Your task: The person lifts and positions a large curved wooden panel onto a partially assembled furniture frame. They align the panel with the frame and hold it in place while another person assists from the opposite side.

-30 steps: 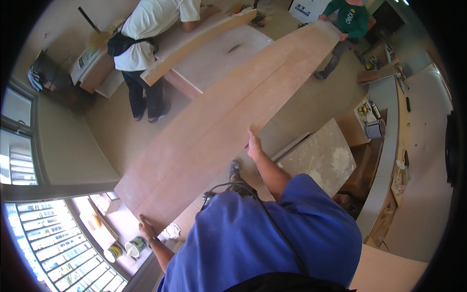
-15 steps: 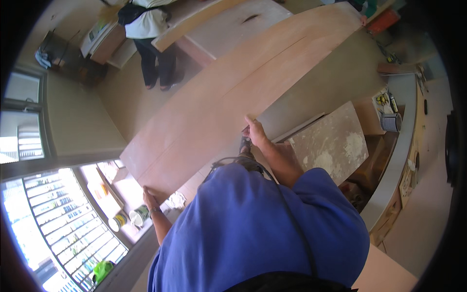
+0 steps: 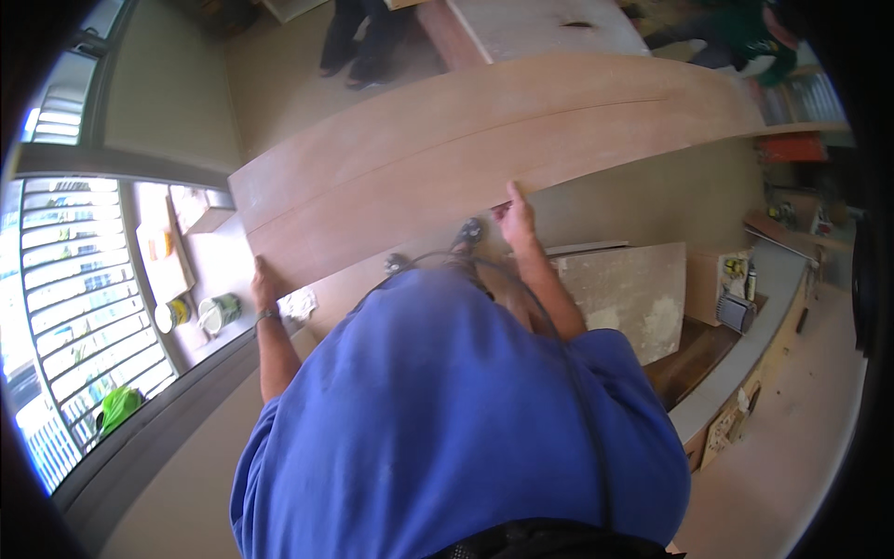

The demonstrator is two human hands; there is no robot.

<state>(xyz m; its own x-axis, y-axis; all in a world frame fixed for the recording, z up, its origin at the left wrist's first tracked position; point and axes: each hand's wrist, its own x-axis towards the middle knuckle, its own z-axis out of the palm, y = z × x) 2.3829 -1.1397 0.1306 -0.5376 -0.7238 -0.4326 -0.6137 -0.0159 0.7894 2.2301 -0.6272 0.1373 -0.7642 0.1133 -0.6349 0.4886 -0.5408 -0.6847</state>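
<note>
A long reddish-brown wooden board [image 3: 419, 158] with a thin line along its length stretches across in front of me. My left hand [image 3: 265, 284] grips its near left corner, with the thumb on top and the fingers mostly hidden beneath. My right hand [image 3: 515, 219] is closed on the near long edge, around the middle, thumb over the top face. At the board's far right end is a person in a green top [image 3: 745, 42]; whether that person's hand touches the board is too blurred to tell.
Another person's dark-trousered legs [image 3: 358, 42] stand beyond the board, beside a pale-topped table [image 3: 549, 28]. A stained panel [image 3: 629, 298] leans at right near a curved grey-edged counter [image 3: 736, 359]. Tubs [image 3: 219, 312] sit on the left windowsill. A cable hangs across my front.
The board now lies more level across my view, its right end lower and its left end higher. My view has turned with it. Both hands keep their hold.
</note>
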